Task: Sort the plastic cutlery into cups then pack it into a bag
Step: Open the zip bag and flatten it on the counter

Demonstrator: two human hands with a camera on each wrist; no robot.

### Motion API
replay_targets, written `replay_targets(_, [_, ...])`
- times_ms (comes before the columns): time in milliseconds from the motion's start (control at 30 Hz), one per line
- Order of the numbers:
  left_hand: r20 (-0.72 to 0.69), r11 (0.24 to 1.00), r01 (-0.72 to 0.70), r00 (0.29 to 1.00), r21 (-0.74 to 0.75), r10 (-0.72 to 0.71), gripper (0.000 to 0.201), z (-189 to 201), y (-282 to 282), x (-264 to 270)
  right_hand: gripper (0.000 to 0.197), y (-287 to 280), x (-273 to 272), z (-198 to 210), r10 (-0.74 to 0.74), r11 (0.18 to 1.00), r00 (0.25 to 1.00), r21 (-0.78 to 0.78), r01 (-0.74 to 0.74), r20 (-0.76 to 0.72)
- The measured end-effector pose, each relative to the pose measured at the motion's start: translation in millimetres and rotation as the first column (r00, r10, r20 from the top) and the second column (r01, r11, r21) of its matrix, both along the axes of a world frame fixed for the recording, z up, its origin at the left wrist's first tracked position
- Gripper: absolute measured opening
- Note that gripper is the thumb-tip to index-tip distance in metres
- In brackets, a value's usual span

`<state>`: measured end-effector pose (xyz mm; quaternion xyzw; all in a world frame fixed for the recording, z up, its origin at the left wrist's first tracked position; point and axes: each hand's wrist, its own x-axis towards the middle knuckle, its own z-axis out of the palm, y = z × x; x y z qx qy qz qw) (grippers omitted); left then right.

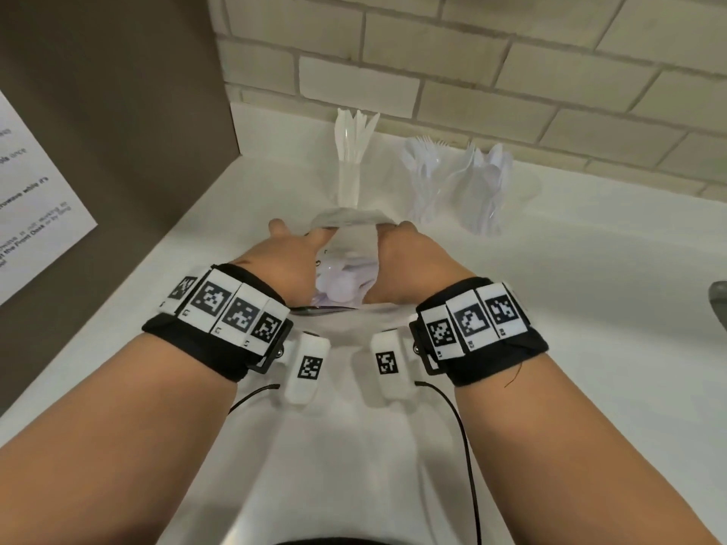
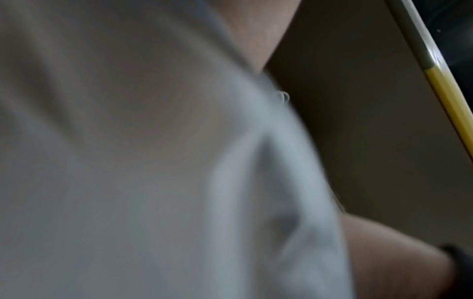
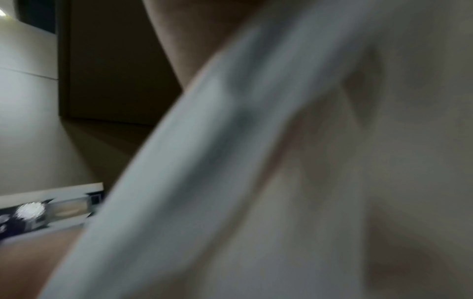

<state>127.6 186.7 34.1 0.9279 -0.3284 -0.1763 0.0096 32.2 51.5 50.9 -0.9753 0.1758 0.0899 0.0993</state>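
Observation:
A thin white plastic bag (image 1: 348, 234) stands on the white counter (image 1: 570, 269) between my hands, its mouth pulled open. White plastic cutlery (image 1: 338, 285) lies inside it. My left hand (image 1: 291, 249) grips the bag's left edge and my right hand (image 1: 401, 249) grips its right edge. At the back stand three clear cups: one with knives (image 1: 350, 167), one with forks (image 1: 427, 179), one with spoons (image 1: 488, 190). Both wrist views are blurred and mostly filled by the bag (image 2: 128, 161) (image 3: 332, 161), so the fingers are hidden there.
A brown cabinet side (image 1: 118, 112) with a paper notice (image 1: 35, 214) walls off the left. A brick wall (image 1: 472, 64) runs behind the cups. A grey metal object (image 1: 718, 304) shows at the right edge.

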Motion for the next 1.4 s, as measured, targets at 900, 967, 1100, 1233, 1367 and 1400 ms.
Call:
replay_targets(900, [-0.453, 0.674, -0.309, 0.890, -0.671, -0.042, 0.034, -14.2, 16.4, 6.1, 0.087, -15.8, -10.5, -0.7, 0.109, 0.986, 0.991, -0.119, -0.117, -0.078])
replay_targets(967, [-0.228, 0.874, -0.092, 0.974, -0.478, -0.022, 0.076, -13.4, 17.2, 9.6, 0.091, -12.8, -13.5, -4.3, 0.127, 0.992, 0.992, 0.020, -0.126, -0.026])
replay_targets(1100, [-0.210, 0.985, -0.022, 0.978, -0.172, -0.015, 0.116, -16.3, 19.1, -3.8, 0.091, -6.1, -21.1, -10.5, 0.120, 0.958, 0.990, 0.271, -0.097, -0.069])
replay_targets(1233, [-0.221, 0.965, 0.000, 0.973, -0.261, -0.060, 0.114, -27.8, 14.8, -6.9, 0.045, -9.6, -19.6, -7.0, 0.041, 0.927, 0.963, 0.351, -0.137, 0.266])
replay_targets(1367, [-0.279, 0.906, -0.089, 0.960, -0.414, -0.033, 0.092, -30.7, 13.1, -5.9, 0.065, -9.1, -15.7, -24.4, 0.085, 0.991, 0.994, -0.100, -0.092, -0.070])
replay_targets(1400, [-0.272, 0.910, -0.093, 0.962, -0.404, -0.022, 0.089, -32.1, 13.9, -6.3, 0.077, -11.4, -15.5, -29.9, 0.055, 0.989, 0.992, -0.129, -0.069, -0.115])
